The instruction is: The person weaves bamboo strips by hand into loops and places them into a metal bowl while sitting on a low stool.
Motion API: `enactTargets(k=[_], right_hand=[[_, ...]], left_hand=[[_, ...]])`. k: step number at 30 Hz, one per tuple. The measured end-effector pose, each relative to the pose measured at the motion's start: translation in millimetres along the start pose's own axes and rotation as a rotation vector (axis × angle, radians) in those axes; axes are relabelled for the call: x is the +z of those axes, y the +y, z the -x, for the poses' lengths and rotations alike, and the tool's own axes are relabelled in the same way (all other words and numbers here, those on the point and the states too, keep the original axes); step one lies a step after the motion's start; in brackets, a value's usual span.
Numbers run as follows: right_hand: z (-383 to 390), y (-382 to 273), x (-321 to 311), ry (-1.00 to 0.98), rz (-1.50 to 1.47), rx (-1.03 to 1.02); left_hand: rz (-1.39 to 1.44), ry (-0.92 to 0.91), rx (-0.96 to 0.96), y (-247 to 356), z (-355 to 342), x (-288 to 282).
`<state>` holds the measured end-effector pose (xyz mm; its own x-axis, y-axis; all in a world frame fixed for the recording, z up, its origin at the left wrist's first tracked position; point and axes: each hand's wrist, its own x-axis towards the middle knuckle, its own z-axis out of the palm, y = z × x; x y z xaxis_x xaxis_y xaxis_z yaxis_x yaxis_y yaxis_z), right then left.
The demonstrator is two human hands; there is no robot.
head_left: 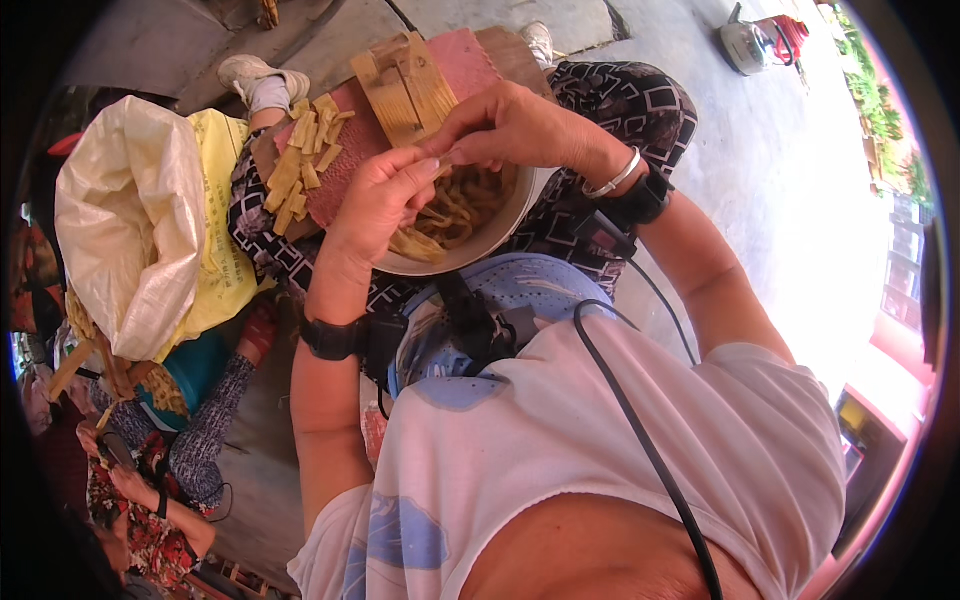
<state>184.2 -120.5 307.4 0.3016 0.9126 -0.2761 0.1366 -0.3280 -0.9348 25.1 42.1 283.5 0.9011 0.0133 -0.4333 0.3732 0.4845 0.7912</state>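
My left hand (385,195) and my right hand (520,125) meet fingertip to fingertip above a white basin (532,190) on my lap. Both are closed in a pinch; what lies between the fingers is too small and hidden to make out. Soft, curled yellowish-brown strips (465,210) fill the basin, partly covered by my hands. Just beyond them, a grooved pale wooden piece (405,88) rests on a pink textured cloth (345,120). Left of that, several flat yellowish strips (300,160) lie in a loose heap on the cloth's edge.
At my left stands an open white woven sack (125,220) with a yellow side. Beyond it, another person (150,500) sits by a teal bucket (190,375) of similar strips. A metal kettle (745,48) stands far right on the floor. A black cable (640,430) crosses my shirt.
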Motion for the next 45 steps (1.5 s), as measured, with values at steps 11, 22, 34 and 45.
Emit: enactTargets(k=[11,22,34,45], right_hand=[[-30,25,3,0.416,0.116,-0.072],[-60,58,2,0.522,0.516,-0.206],[-7,8,35,0.534,0.287,-0.402],[8,-15,38,-0.265,-0.434,0.007]], left_hand=[[-0.358,0.3,0.195,16,-39,-32],[-0.861,0.466,0.593,-7,-72,-43],[-0.671,0.331,0.392,-8,-29,6],[-0.536,0.006,0.341,10,-15,-18]])
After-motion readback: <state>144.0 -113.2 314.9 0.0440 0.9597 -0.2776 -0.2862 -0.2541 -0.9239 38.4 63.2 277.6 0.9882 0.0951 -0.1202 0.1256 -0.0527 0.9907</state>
